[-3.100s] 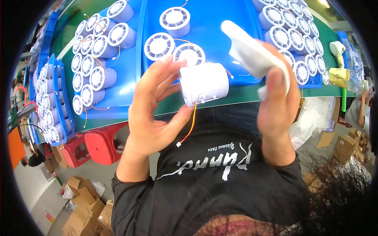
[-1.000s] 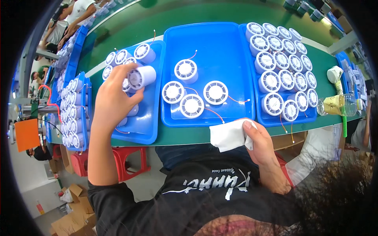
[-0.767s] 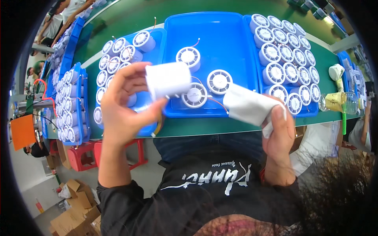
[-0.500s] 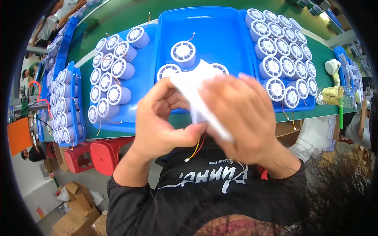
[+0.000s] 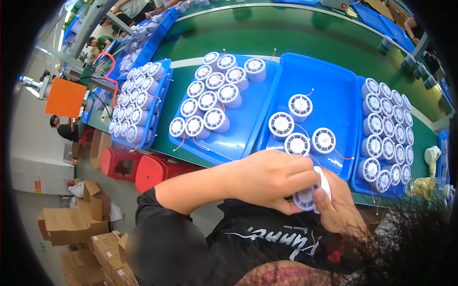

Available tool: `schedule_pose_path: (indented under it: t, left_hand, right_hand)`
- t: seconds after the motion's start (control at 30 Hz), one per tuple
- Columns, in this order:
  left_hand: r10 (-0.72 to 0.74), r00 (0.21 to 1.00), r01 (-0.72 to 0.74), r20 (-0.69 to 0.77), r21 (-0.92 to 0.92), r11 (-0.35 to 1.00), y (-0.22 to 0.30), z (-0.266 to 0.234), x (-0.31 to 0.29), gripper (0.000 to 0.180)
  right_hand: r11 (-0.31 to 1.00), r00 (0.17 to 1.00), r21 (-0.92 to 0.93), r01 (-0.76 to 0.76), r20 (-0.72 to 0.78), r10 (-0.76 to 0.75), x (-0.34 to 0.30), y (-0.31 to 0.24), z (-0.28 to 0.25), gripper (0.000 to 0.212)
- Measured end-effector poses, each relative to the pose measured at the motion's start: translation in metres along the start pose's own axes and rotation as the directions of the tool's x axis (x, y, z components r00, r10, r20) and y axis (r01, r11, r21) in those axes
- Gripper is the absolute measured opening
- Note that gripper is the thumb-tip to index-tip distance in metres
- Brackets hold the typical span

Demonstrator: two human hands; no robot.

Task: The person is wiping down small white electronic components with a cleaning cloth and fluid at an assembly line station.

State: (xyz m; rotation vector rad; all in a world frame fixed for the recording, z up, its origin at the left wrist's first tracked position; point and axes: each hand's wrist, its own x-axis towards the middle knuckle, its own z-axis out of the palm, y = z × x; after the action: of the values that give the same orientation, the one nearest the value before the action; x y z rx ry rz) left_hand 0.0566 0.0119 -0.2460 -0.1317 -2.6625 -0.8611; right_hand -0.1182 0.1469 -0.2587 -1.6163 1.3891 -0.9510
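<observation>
Low in front of my chest, my left hand (image 5: 274,178) is closed round a white cylindrical unit (image 5: 304,199) with a round slotted end. From the other side my right hand (image 5: 339,205) grips a folded white cloth or paper wipe (image 5: 325,185) against it, thumb bent over the near side. Fingers hide much of the unit. Just beyond my hands, several like units, one of them a white slotted-top unit (image 5: 324,140), stand in the middle blue tray (image 5: 317,74); thin wires with small connectors trail from them.
Left of the middle tray lies a blue tray (image 5: 260,107) of similar units, with a fuller tray (image 5: 164,90) beyond it. Another full tray (image 5: 361,157) is at the right. All rest on a green table (image 5: 214,35). Red stools (image 5: 155,174) and cardboard boxes (image 5: 67,221) stand at left.
The view has swung left, so the trays appear farther right. My hands have turned; the wipe, spread wide across the unit before, is now mostly behind my fingers at its right side.
</observation>
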Motion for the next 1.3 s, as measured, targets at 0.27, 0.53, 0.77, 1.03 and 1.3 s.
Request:
schedule_pose_path:
  t: [0.27,0.53,0.77,1.03,1.3]
  left_hand:
    - [0.024,0.997,-0.004,0.074,-0.259,0.966,0.021,-0.002,0.001,0.052]
    - [-0.330,0.900,0.184,-0.284,-0.439,0.880,-0.003,0.011,-0.012,0.063]
    - [-0.573,0.744,0.117,-0.343,-0.778,0.617,-0.005,0.048,-0.013,0.066]
    - [-0.649,0.721,0.175,-0.244,-0.842,0.511,-0.001,0.048,-0.003,0.058]
    - [-0.689,0.694,0.187,-0.211,-0.870,0.456,0.003,0.049,-0.001,0.057]
  right_hand:
    - [0.488,0.839,0.684,-0.542,0.471,0.271,-0.035,0.030,0.010,0.073]
    - [0.131,0.955,0.952,-0.278,0.289,-0.075,-0.046,0.047,0.010,0.056]
    - [0.995,0.754,-0.085,-0.060,-0.657,-0.011,-0.023,0.017,0.002,0.044]
    - [0.847,0.897,0.502,0.174,-0.436,0.074,-0.017,0.016,0.020,0.062]
    - [0.982,0.882,0.159,0.105,-0.470,-0.018,-0.021,0.022,0.029,0.049]
